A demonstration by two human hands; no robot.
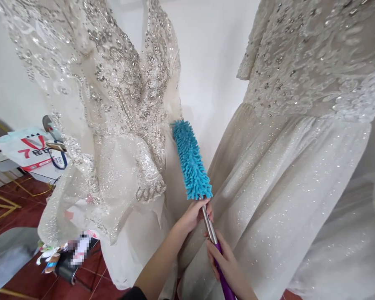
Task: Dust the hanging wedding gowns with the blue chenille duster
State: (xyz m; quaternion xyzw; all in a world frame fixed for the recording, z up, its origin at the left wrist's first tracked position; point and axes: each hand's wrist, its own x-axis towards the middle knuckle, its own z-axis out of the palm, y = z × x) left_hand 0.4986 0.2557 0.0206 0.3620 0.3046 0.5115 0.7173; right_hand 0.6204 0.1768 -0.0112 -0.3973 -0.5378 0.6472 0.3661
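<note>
A duster point(192, 160) with a fluffy blue microfibre head, a metal shaft and a purple handle slants up the middle of the view. My left hand point(195, 213) is closed round the shaft just under the blue head. Lower down, my right hand point(222, 256) grips where the shaft meets the purple handle. The tip of the head is beside the edge of a beaded white gown point(128, 96) on the left; whether it touches the cloth I cannot tell. To the right hangs a second glittery gown point(268, 166) with a beaded bodice and a full skirt.
Behind the gowns stands a white wall point(212, 50). A printed plastic bag point(31, 150) sits at the left. Below it are a black item point(67, 268) with small packets and a grey seat-like surface point(11, 254) on the red tiled floor point(93, 266). Gold metal legs point(3, 208) stand nearby.
</note>
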